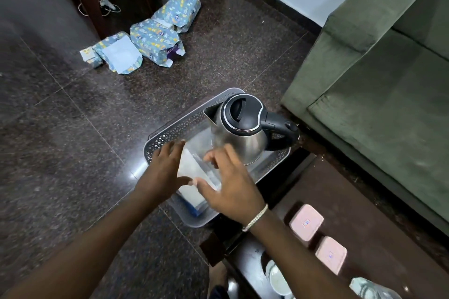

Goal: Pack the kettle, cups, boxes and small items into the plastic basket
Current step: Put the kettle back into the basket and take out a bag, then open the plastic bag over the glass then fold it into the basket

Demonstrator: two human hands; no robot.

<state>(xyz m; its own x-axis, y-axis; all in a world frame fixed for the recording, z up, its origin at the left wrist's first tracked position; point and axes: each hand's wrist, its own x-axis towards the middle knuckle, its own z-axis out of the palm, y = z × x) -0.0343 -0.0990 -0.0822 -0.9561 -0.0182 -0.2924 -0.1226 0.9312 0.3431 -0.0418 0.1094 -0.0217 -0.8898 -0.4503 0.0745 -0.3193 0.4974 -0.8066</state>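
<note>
A grey plastic basket (170, 130) sits on the dark floor beside a low wooden table. A steel kettle (240, 133) with a black lid and handle stands upright in its far right part. In the near part lies a white box (192, 172) with a blue edge. My left hand (161, 172) and my right hand (230, 184) hover over that box with fingers spread, thumbs near each other; whether they touch it is unclear. Two pink square boxes (306, 222) (331, 255) rest on the table, with a white cup (277, 279) nearer me.
A green sofa (379, 94) stands right of the basket. Several wrapped blue patterned parcels (155, 39) lie on the floor farther back, near dark wooden chair legs (92, 5) and a white cable. A clear plastic bottle (374, 290) lies at the table's near right edge.
</note>
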